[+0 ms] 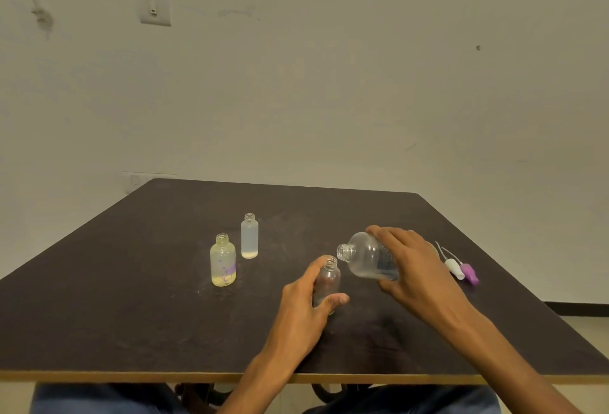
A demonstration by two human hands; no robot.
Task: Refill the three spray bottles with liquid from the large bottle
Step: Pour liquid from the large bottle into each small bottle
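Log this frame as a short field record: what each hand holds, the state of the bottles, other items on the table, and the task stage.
left hand: grips the small clear bottle, upright on the table, cap off
right hand: holds the large bottle tilted, open mouth just above the small bottle's neck
yellowish bottle: upright, uncapped, a little liquid at the bottom
frosted bottle: upright, uncapped, thin layer of liquid
spray tops: white and purple, lying right of the right hand
stage: pour lined up; no stream visible
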